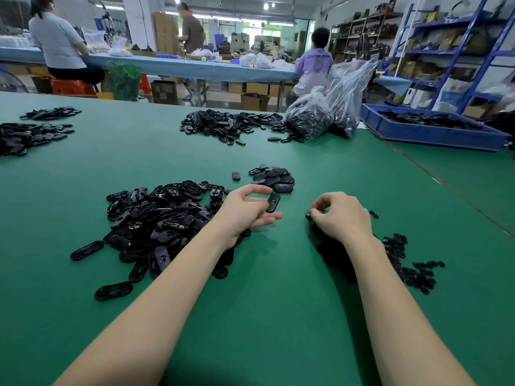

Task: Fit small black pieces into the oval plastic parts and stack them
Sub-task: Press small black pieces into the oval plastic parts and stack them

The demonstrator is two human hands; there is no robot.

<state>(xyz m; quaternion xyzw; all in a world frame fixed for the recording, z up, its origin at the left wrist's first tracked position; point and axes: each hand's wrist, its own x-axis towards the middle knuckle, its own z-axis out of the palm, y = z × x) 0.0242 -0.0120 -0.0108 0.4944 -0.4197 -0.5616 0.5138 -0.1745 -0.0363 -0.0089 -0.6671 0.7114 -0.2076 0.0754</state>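
My left hand point(246, 208) holds one black oval plastic part point(272, 202) between its fingertips, just above the green table point(278, 316). A large loose pile of oval parts point(161, 221) lies to the left of that hand. My right hand point(341, 215) is curled and pinches a small black piece point(308, 215) at its fingertips. Small black pieces point(409, 263) are scattered to the right of and under my right wrist. Behind my hands sits a short stack of oval parts point(274, 178), with a single oval part point(236, 175) beside it.
Another heap of oval parts point(231, 125) lies at the table's far side, next to two clear plastic bags point(328, 110) of parts. A blue crate point(429, 129) stands at the far right. More piles point(30, 135) lie far left. People work at a bench behind.
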